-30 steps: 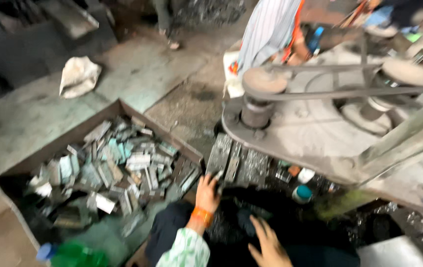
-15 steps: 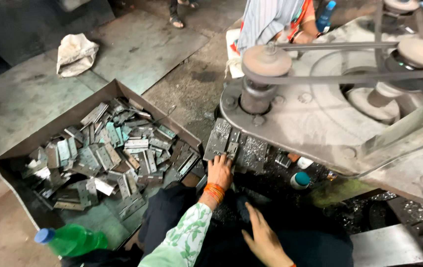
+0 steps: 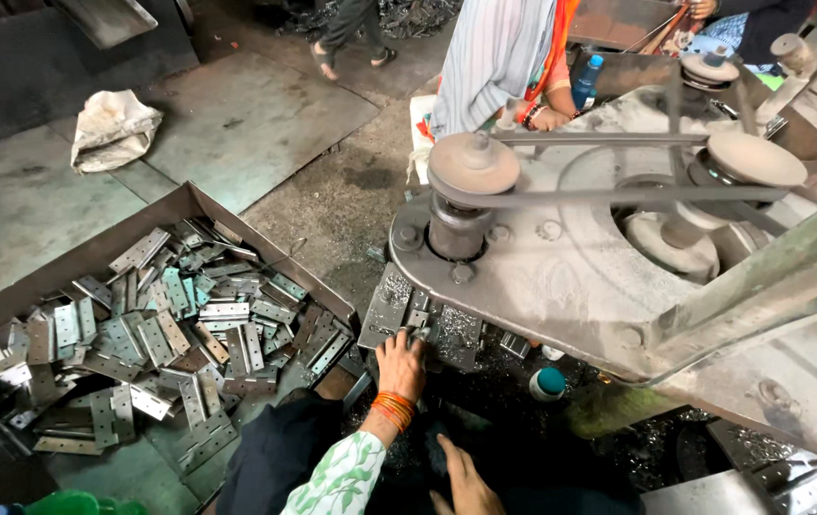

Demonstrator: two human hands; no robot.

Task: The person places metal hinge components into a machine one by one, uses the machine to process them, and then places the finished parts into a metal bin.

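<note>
Head view, looking down at a workshop floor. The left hand (image 3: 401,360), wearing orange bangles at the wrist and a green-and-white patterned sleeve, is reaching forward to a stack of flat metal hinge plates (image 3: 408,319) lying at the base of a belt-driven machine (image 3: 561,257); its fingers are curling closed over the near edge of one plate, gripping it. The right hand (image 3: 465,482) is resting low at the bottom edge of the frame, fingers lying loosely together on a dark surface and holding nothing. To the left, a shallow brown tray (image 3: 170,205) is holding a loose heap of similar perforated hinge plates (image 3: 151,334). A small teal-capped bottle (image 3: 548,383) is standing just beside the machine base, to the right of the left hand. On the machine, a belt (image 3: 618,195) is running around a round pulley (image 3: 473,164) and a second pulley (image 3: 756,157). Another person in a striped shirt (image 3: 489,57) is standing behind the machine. A crumpled white sack (image 3: 113,129) is lying on the floor well apart from the tray.
</note>
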